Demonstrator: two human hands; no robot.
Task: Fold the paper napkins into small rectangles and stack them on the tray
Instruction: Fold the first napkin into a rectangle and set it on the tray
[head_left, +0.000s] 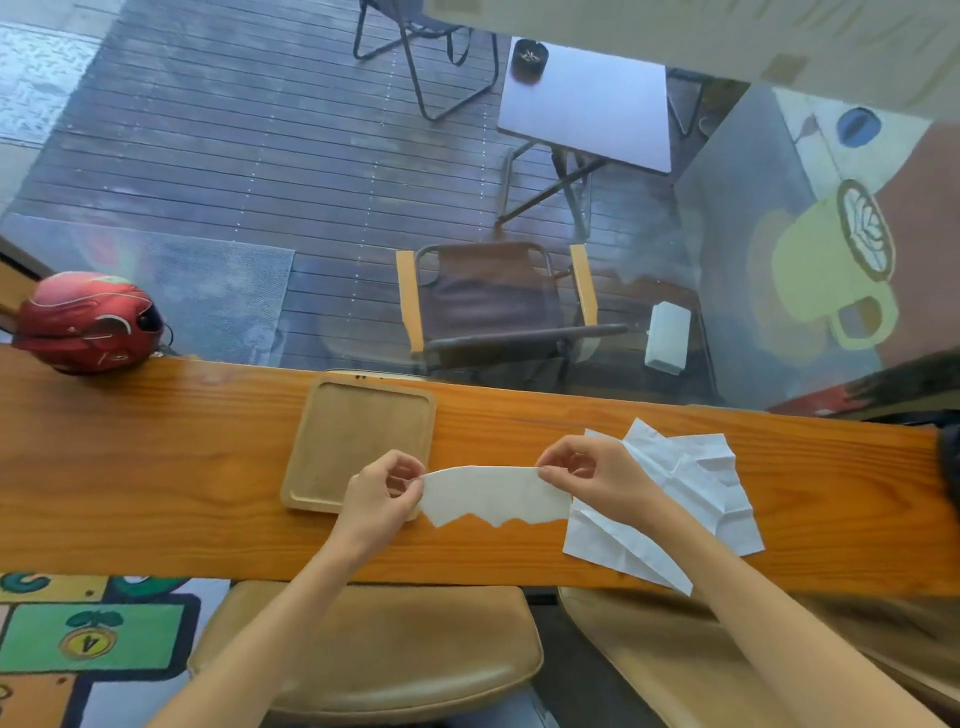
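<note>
A white paper napkin (493, 496) is stretched between both hands just above the wooden counter, its lower edge jagged. My left hand (384, 493) pinches its left top corner, and my right hand (597, 478) pinches the right top corner. A wooden tray (322, 452) with a raised rim lies on the counter to the left, partly under my left hand, with nothing on it. Several unfolded, creased white napkins (691, 483) lie in a loose pile on the counter to the right, under my right forearm.
A red helmet (85, 322) sits at the counter's far left. The wooden counter (156, 467) runs along a window. Two tan padded stools (374, 649) stand below its near edge. Beyond the glass are a folding chair and a small table.
</note>
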